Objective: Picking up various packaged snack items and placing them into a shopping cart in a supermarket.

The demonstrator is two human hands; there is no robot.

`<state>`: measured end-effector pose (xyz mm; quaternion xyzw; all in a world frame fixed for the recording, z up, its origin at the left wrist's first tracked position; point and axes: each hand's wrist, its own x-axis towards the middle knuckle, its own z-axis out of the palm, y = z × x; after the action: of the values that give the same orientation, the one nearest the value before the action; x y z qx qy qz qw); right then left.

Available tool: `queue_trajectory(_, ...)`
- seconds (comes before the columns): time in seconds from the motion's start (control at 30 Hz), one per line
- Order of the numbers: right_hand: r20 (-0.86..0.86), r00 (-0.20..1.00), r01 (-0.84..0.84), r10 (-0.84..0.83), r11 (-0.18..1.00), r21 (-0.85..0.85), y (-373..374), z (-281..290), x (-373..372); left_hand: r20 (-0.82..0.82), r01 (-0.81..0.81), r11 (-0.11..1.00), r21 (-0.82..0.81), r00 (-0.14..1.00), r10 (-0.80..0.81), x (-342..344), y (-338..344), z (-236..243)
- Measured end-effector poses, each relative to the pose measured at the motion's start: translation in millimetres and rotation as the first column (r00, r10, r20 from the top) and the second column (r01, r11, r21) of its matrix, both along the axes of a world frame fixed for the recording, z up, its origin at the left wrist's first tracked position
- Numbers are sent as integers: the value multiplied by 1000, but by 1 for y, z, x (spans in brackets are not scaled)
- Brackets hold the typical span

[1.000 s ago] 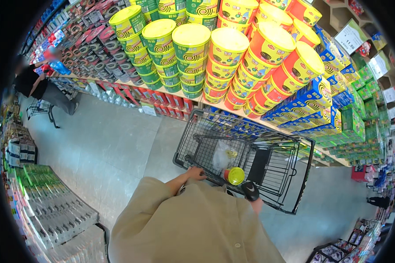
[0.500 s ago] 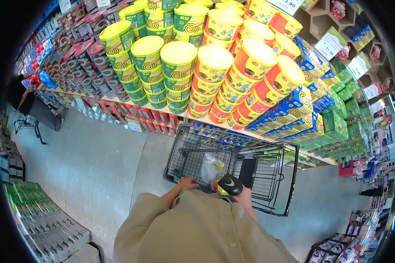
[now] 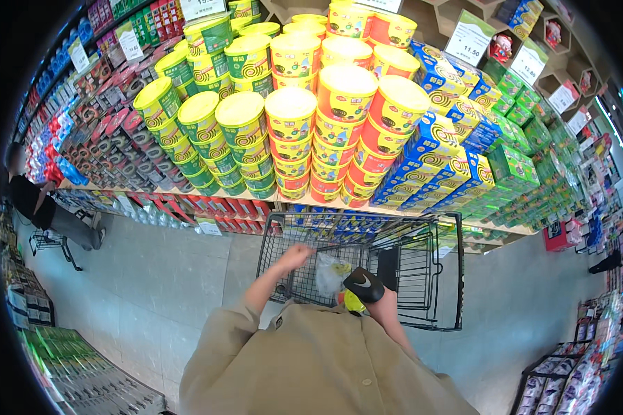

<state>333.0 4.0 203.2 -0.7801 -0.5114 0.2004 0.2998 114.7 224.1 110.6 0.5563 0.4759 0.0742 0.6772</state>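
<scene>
My left hand (image 3: 295,257) is over the left part of a black wire shopping cart (image 3: 262,266), its fingers curled in with nothing visible in them. On the right, my right hand (image 3: 387,302) is closed at a black rounded thing (image 3: 364,285) with a white curved mark, which hides most of its fingers. Just below that thing shows part of something bright yellow (image 3: 354,302); I cannot make out its kind. A clear plastic bag (image 3: 329,278) with something yellowish in it lies in the cart, between my hands.
Beyond the cart, stacked tubs with yellow lids (image 3: 291,104) stand on a shelf, with blue-and-yellow boxes (image 3: 429,162) and green boxes (image 3: 512,169) to their right. At the far left a person (image 3: 55,214) stands by another cart (image 3: 59,245). Green packages (image 3: 69,360) fill a low display at lower left.
My left hand has moved from the cart's near edge forward over the basket, its forearm now more stretched out. My right hand and the black thing have shifted slightly. The view has turned somewhat.
</scene>
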Motion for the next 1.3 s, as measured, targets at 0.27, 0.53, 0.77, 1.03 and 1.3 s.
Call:
queue_trajectory(0.27, -104, 994, 41, -26, 988, 147, -16, 9, -1, 275, -272, 922, 275, 941, 195, 85, 94, 231)
queue_trajectory(0.53, -152, 975, 188, -162, 966, 179, -34, 15, 5, 198, -324, 874, 363, 943, 267, 130, 157, 326)
queue_trajectory(0.77, -184, 958, 257, -221, 945, 203, -46, 16, 5, 262, -432, 897, 93, 880, 397, 164, 199, 316)
queue_trajectory(1.03, -193, 955, 266, -224, 937, 226, -54, 8, 7, 333, -406, 912, -54, 854, 400, 173, 182, 327)
queue_trajectory(1.3, -228, 953, 245, -200, 951, 190, -60, 7, 6, 385, -385, 920, -77, 839, 383, 169, 194, 320)
